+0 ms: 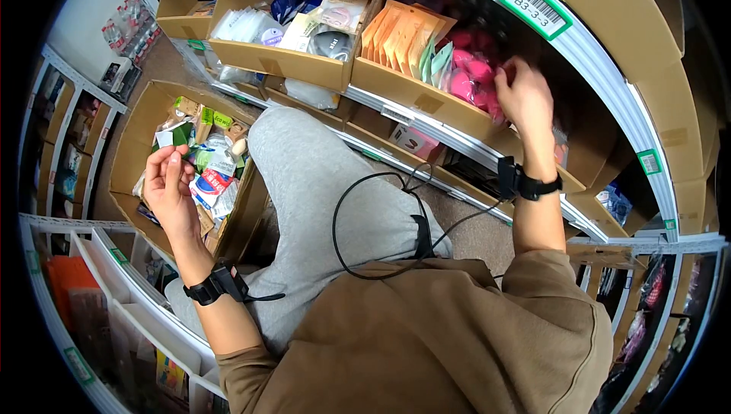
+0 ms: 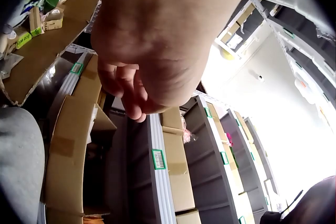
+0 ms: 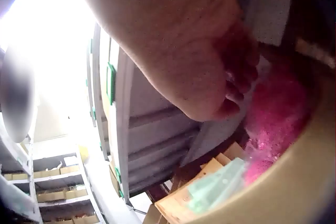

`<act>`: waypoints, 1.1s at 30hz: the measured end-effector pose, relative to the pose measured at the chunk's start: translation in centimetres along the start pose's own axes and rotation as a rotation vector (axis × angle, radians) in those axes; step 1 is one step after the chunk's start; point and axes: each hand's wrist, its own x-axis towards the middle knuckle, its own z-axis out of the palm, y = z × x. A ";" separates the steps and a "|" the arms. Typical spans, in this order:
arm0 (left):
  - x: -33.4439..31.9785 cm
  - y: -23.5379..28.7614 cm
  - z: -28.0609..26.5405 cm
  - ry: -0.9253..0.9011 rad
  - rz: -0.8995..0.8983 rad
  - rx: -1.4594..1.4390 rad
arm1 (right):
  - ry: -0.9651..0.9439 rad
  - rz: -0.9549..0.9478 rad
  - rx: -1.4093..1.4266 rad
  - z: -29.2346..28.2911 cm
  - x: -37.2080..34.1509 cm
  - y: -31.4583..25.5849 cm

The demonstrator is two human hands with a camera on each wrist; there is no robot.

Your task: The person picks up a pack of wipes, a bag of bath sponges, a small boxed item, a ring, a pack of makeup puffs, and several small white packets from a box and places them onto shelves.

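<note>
Here, two hands point(image 1: 525, 98), one at pink packets point(image 1: 470, 71), one near carton point(image 1: 126, 157)

A white metal shelf point(image 1: 449, 142) carries open cardboard boxes in a row. Left of the orange-packet box point(image 1: 411, 98), in the head view, stands a wider box point(image 1: 236, 52); beyond it, a smaller box point(image 1: 179, 27).

Rounded pink plastic-wrapped bundles point(image 1: 478, 71) at right look glossy. The rectangular brown cardboard box point(image 1: 135, 136) at left looks matt.
</note>
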 end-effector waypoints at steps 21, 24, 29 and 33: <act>1.6 3.8 -6.6 0.406 0.234 -0.163 | -0.238 -0.178 -0.050 2.3 1.0 -2.2; 2.1 3.3 -7.6 0.434 0.233 -0.192 | -0.183 -0.162 -0.046 0.1 1.9 -5.1; 2.6 3.1 -8.3 0.507 0.217 -0.192 | -0.337 -0.398 0.367 0.0 0.5 -15.7; 2.9 3.1 -9.2 0.559 0.221 -0.176 | -0.564 -0.546 0.493 2.0 -1.9 -27.2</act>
